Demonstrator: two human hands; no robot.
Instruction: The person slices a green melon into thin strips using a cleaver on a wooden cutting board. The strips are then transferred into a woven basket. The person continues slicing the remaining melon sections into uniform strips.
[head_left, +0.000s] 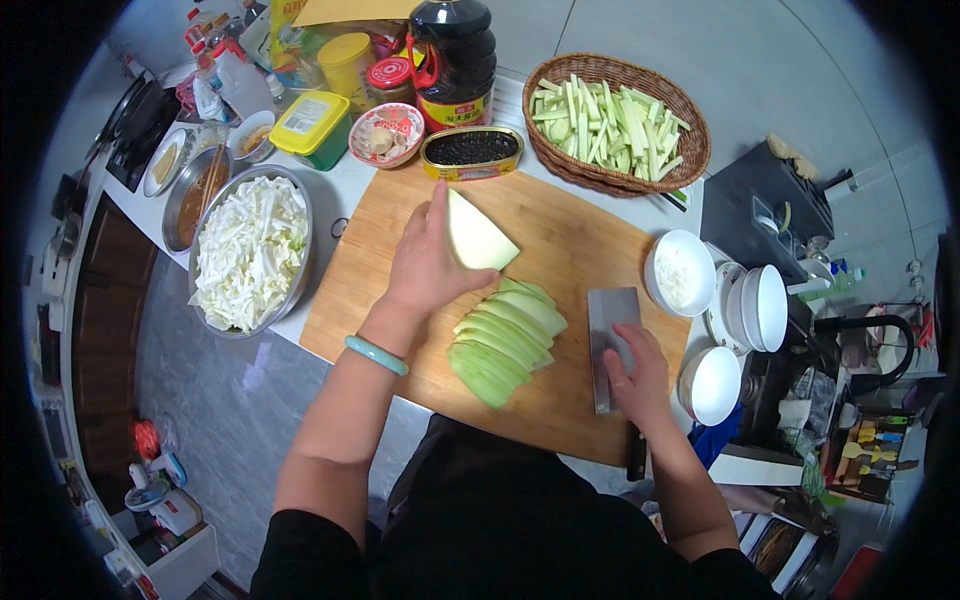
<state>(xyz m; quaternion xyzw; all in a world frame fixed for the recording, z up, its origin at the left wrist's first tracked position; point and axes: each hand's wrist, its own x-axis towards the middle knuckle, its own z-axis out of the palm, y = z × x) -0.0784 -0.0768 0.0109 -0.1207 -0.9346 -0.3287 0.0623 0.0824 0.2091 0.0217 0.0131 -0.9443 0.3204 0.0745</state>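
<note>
A large pale green vegetable wedge (476, 232) lies near the back of the wooden cutting board (360, 292). My left hand (435, 259) rests along its left and front side, thumb spread from the fingers. In front of it, overlapping thin green slices (510, 337) fan out on the board. To their right a wide-bladed cleaver (602, 330) lies flat, its handle (637, 457) pointing towards me over the board's front edge. My right hand (637, 375) is over the blade's right side, fingers parted; whether they press on the steel cannot be told.
A metal bowl of shredded cabbage (305, 281) stands left of the board. Behind it are an open oval tin (472, 176), a soy sauce bottle (454, 60) and a wicker basket (701, 161) of green sticks. White bowls (712, 386) stand close by the right edge.
</note>
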